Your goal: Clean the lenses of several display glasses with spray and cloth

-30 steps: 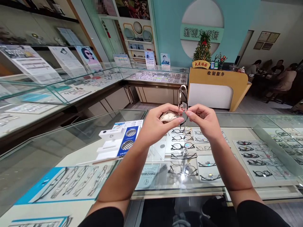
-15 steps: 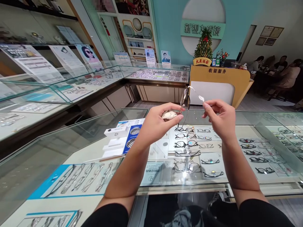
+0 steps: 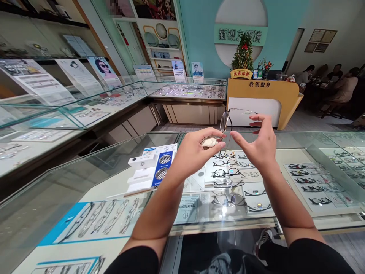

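Above the glass counter, my left hand (image 3: 196, 152) is closed on a pair of eyeglasses (image 3: 224, 121), pinching it between thumb and fingers. A crumpled whitish cloth (image 3: 210, 142) is tucked in the same hand. The glasses stand tilted, with one thin temple reaching right toward my other hand. My right hand (image 3: 261, 146) is open, thumb and fingers spread apart around the space beside the frame. Its upper fingers are close to the temple's end; whether they touch it I cannot tell.
Under the counter glass (image 3: 222, 222) lie several rows of eyeglasses (image 3: 226, 173). White boxes (image 3: 142, 161) and a blue-and-white panel (image 3: 164, 167) are at left. More display cases (image 3: 188, 91) line the back, beside a wooden cashier desk (image 3: 289, 89). Several people (image 3: 345, 89) sit far right.
My right hand has let go of the white piece by the temple's end, spread its fingers and moved left toward the frame. The left hand keeps its hold on the glasses.
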`<state>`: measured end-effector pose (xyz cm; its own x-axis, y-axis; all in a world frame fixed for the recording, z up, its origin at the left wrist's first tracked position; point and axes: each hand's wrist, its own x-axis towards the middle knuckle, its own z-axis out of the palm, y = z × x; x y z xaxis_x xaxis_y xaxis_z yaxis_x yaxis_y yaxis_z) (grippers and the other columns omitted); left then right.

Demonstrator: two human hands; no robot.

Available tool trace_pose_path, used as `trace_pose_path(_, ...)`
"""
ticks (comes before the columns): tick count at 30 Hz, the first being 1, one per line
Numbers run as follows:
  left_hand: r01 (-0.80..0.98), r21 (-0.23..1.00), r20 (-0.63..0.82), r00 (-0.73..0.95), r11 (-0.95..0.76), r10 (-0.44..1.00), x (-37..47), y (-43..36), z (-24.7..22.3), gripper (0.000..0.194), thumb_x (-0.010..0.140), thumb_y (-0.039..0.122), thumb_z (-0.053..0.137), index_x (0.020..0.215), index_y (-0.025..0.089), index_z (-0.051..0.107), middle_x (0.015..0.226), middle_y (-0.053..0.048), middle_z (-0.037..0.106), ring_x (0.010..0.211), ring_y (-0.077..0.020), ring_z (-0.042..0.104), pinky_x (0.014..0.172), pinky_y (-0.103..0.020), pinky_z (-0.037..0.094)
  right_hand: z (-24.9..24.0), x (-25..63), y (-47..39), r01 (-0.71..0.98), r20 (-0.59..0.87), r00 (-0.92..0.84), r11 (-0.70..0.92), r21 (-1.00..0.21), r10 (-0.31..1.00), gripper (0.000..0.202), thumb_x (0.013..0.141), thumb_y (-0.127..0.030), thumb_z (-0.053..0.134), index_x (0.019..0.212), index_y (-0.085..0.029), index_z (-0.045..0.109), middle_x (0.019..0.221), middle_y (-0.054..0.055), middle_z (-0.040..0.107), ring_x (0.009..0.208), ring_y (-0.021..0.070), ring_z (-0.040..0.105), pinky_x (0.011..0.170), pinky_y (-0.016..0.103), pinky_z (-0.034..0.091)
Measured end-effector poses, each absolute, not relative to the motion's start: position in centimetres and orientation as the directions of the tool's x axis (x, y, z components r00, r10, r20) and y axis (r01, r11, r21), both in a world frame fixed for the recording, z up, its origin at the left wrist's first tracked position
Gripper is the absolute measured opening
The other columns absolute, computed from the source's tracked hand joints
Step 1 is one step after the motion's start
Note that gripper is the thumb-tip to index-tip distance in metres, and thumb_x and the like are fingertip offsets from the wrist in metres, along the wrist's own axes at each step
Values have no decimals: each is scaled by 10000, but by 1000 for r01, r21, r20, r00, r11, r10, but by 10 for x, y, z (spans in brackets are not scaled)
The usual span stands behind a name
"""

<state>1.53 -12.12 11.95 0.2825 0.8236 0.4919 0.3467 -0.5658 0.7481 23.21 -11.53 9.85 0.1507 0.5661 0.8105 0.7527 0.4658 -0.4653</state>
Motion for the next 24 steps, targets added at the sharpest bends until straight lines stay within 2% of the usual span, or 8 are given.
trace_pose_path(3, 336, 746, 503, 282, -575, 817, 16, -122, 119, 206, 891, 384, 776, 1016, 230, 831, 1058, -47, 839, 906, -195, 759, 703, -275, 591, 94, 229, -114, 781, 817, 135, 447, -436, 560, 629, 873, -715, 746, 1255, -257, 544, 1258, 123, 715, 1090, 304, 708, 882, 484, 604)
trace_pose_path(6, 307, 759, 511, 267, -575, 817, 18, -122, 120, 187, 876, 353, 780, 1002, 222, 825, 1021, -47, 835, 891, -188, 752, 659, -253, 563, 94, 230, -113, 779, 827, 117, 465, -420, 551, 568, 903, -557, 744, 1329, -257, 518, 1323, 131, 688, 1125, 307, 694, 929, 509, 599)
trace_pose_path(11, 250, 790, 520, 212, -560, 828, 20, -119, 121, 211, 836, 383, 816, 941, 200, 815, 1006, -65, 840, 701, -146, 693, 592, -254, 523, 98, 235, -113, 754, 859, 27, 554, -354, 512, 519, 904, -335, 669, 1387, -245, 505, 1370, 131, 676, 1184, 309, 676, 1015, 543, 573)
trace_pose_path(13, 214, 805, 521, 191, -553, 832, 19, -117, 121, 248, 816, 412, 842, 930, 193, 814, 1031, -83, 844, 736, -164, 718, 596, -259, 539, 99, 236, -114, 745, 874, 4, 581, -326, 485, 496, 901, -271, 633, 1382, -241, 516, 1361, 128, 680, 1217, 309, 664, 1044, 545, 558)
trace_pose_path(17, 115, 819, 555, 96, -562, 827, 15, -112, 121, 306, 792, 442, 897, 922, 186, 793, 1077, -108, 846, 939, -220, 791, 768, -299, 630, 102, 238, -114, 750, 881, 1, 583, -313, 473, 484, 883, -181, 575, 1362, -248, 544, 1331, 120, 685, 1239, 310, 650, 1073, 549, 530)
trace_pose_path(20, 51, 818, 574, 1, -573, 819, 14, -109, 120, 364, 785, 484, 917, 934, 188, 766, 1123, -116, 839, 1027, -245, 804, 930, -370, 653, 103, 239, -114, 747, 846, 0, 563, -355, 533, 493, 853, -160, 568, 1338, -249, 569, 1330, 123, 691, 1215, 320, 645, 1084, 564, 509)
trace_pose_path(24, 86, 801, 594, 12, -593, 804, 16, -109, 119, 377, 804, 515, 904, 936, 193, 759, 1126, -117, 834, 1110, -274, 794, 985, -409, 648, 105, 239, -116, 758, 802, -24, 535, -374, 596, 461, 855, -183, 584, 1309, -254, 615, 1339, 122, 713, 1231, 339, 637, 1116, 590, 477)
